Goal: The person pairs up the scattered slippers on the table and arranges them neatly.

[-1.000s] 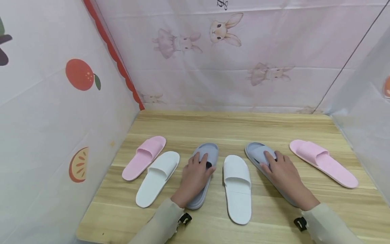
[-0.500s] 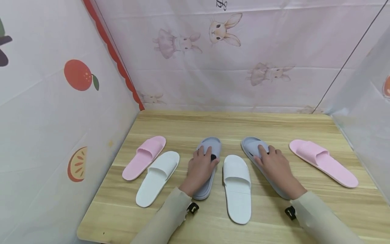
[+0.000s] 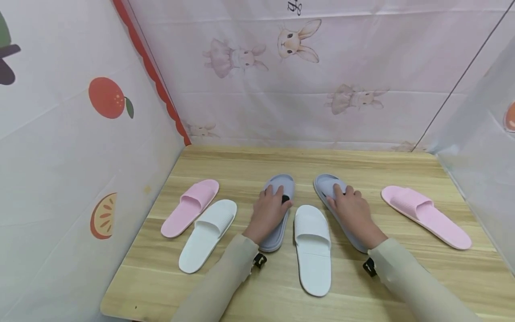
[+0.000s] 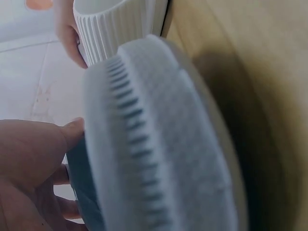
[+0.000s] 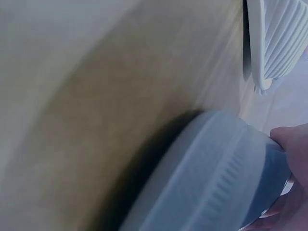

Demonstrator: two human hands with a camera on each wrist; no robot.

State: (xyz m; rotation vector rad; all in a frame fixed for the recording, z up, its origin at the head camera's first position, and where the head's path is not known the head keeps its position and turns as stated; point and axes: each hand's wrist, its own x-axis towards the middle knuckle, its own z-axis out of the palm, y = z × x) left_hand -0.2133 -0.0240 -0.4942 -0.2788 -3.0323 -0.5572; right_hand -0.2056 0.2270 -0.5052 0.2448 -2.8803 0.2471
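Note:
My left hand point(image 3: 268, 210) grips the strap of a grey slipper point(image 3: 283, 180), thumb on one side of it. The left wrist view has that slipper's thick heel point(image 4: 163, 130) close up, with the thumb and fingers at its dark strap point(image 4: 85, 178). A second grey slipper point(image 3: 324, 183) lies to the right, toe angled inward, its strap held in my right hand point(image 3: 355, 212). In the right wrist view its heel point(image 5: 207, 178) fills the bottom. Between the two stands a white slipper point(image 3: 316, 268), apart from both. The hands cover much of the grey straps.
At the left lie another white slipper point(image 3: 207, 237) and a pink slipper point(image 3: 181, 221). Another pink slipper point(image 3: 444, 226) is at the right. All rest on a wooden table point(image 3: 249, 295), enclosed by printed cloth walls point(image 3: 257, 116) at the back and sides.
Both hands have slid the grey slippers forward and toward each other, the left one rightward and the right one leftward. The white and pink slippers have stayed put.

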